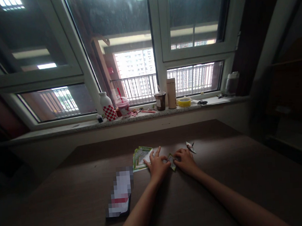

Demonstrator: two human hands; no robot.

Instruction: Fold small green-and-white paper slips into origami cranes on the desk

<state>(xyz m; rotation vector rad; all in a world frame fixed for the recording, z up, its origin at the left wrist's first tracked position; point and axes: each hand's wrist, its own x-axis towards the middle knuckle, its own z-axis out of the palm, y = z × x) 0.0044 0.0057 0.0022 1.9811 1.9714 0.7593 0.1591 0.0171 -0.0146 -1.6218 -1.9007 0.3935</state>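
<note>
Both my hands rest on a dark brown table (224,177) and pinch a small folded piece of printed paper (172,161) between them. My left hand (157,165) has its thumb and a finger on the paper's left side, the other fingers raised. The fingers of my right hand (185,160) are curled down on the paper's right side. A small stack of green printed paper sheets (140,157) lies just left of my left hand. A finished small folded paper figure (190,146) sits just beyond my right hand.
A phone (120,195) lies on the table to the left of my left forearm. On the stone windowsill (63,128) stand a red-checked bottle (107,106), a pink drink cup (123,107), a dark cup (160,100), a tall tumbler (171,93), a yellow tape roll (184,102) and scissors (202,102).
</note>
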